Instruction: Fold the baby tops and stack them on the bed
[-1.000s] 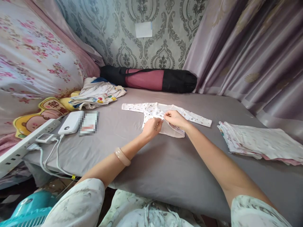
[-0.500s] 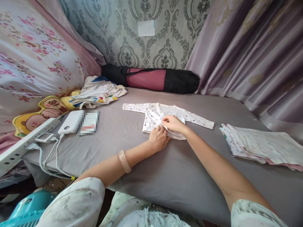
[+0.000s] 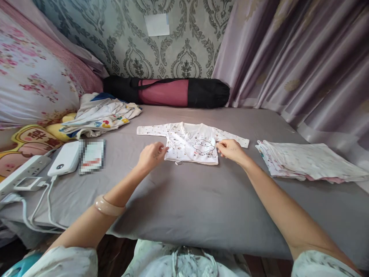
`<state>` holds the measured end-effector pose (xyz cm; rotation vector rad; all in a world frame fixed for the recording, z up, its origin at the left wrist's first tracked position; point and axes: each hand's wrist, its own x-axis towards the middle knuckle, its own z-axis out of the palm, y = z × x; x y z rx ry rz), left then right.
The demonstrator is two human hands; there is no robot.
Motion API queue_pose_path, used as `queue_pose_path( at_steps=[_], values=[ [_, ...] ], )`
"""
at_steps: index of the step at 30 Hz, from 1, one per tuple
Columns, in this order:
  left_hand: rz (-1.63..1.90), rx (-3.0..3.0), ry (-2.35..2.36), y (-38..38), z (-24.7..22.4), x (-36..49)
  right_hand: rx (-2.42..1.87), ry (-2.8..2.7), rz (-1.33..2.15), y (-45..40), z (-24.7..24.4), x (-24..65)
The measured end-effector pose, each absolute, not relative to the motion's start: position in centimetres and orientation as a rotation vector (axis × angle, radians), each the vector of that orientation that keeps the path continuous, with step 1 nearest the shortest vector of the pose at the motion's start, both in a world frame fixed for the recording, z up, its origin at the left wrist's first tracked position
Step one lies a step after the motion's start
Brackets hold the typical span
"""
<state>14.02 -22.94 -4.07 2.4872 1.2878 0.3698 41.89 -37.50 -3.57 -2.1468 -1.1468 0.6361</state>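
Observation:
A small white baby top (image 3: 191, 144) with a cartoon print lies face up on the grey sheet, its sleeves spread out to both sides and its front laid over. My left hand (image 3: 152, 154) is at the top's left side edge, fingers curled together; whether cloth is between them is hard to make out. On the other side, my right hand (image 3: 230, 150) pinches the right side edge just below the sleeve. A short tie (image 3: 178, 163) sticks out under the bottom hem.
Folded clothes (image 3: 311, 159) lie at the right. A power bank (image 3: 65, 157), a blurred packet (image 3: 92, 156) and a power strip (image 3: 25, 173) are at the left. Rumpled clothes (image 3: 100, 115) and a rolled bag (image 3: 164, 92) lie at the back.
Both hands have moved apart from the middle of the top to its two side edges. The front panel now lies flat with its print showing. The view has shifted a little to the right.

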Motion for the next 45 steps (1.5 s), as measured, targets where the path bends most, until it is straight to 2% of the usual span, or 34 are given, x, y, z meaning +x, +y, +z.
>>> queue_pose_path(
  at_steps=[5, 16, 19, 22, 25, 28, 36, 40, 45],
  values=[
    [0.294, 2.223, 1.405, -21.9, -5.5, 14.3, -2.517, -1.144, 0.718, -39.1, -4.8, 42.3],
    [0.235, 2.251, 1.246, -21.1, -6.5, 14.4, -2.492, -1.145, 0.858, -39.2, -4.4, 41.1],
    [0.325, 2.447, 1.196, -21.5, -6.1, 14.3, -2.533, -1.257, 0.616, -39.8, -4.5, 40.8],
    [0.468, 2.764, 0.879, -22.4, -5.3, 15.7, -2.400, -1.457, 0.220, -40.2, -4.7, 39.5],
    [0.394, 2.959, 0.427, -22.9, -4.8, 17.9, -2.131, -1.781, 0.210, -40.1, -5.1, 37.9],
    [0.307, 3.015, 0.228, -22.6, -4.9, 19.8, -2.038, -1.909, 0.191, -39.6, -5.6, 36.8],
    [0.314, 3.022, 0.225, -21.3, -4.7, 20.0, -1.997, -1.970, 0.199, -39.0, -5.1, 37.0],
    [0.205, 3.081, 0.249, -21.2, -4.7, 19.6, -1.900, -1.974, 0.321, -39.0, -5.0, 36.9],
    [0.182, 3.113, 0.395, -22.5, -4.8, 20.1, -1.919, -1.663, 0.356, -39.1, -4.3, 41.4]
  ],
)
